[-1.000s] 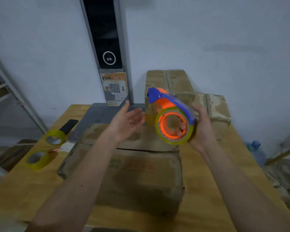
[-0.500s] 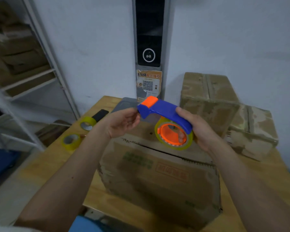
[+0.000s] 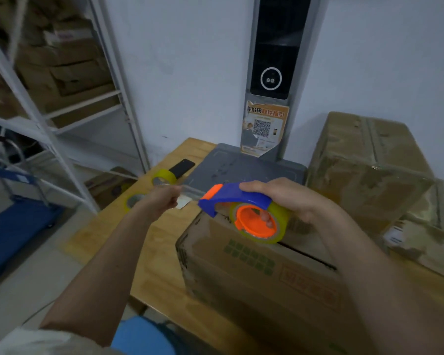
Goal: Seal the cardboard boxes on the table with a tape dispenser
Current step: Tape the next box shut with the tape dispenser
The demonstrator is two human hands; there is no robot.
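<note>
The right hand [image 3: 290,198] grips the dispenser [image 3: 244,208] above the near box [image 3: 262,272]; the left hand [image 3: 164,198] pinches the tape end [image 3: 190,192], drawn out to the dispenser's left; that box's seam under the right hand looks open and untaped, so sealing seems barely begun; two boxes [image 3: 367,160] beyond the right hand look already taped; contents are hidden; spare rolls [image 3: 164,177] lie on the worktop [image 3: 159,252] past the left hand.

Open cardboard box [image 3: 262,275] is occupying the near surface [image 3: 159,254]; taped boxes [image 3: 367,165] are blocking the right, a grey scale [image 3: 241,167] the rear; bare wood is lying left, beside tape rolls [image 3: 164,177].
</note>
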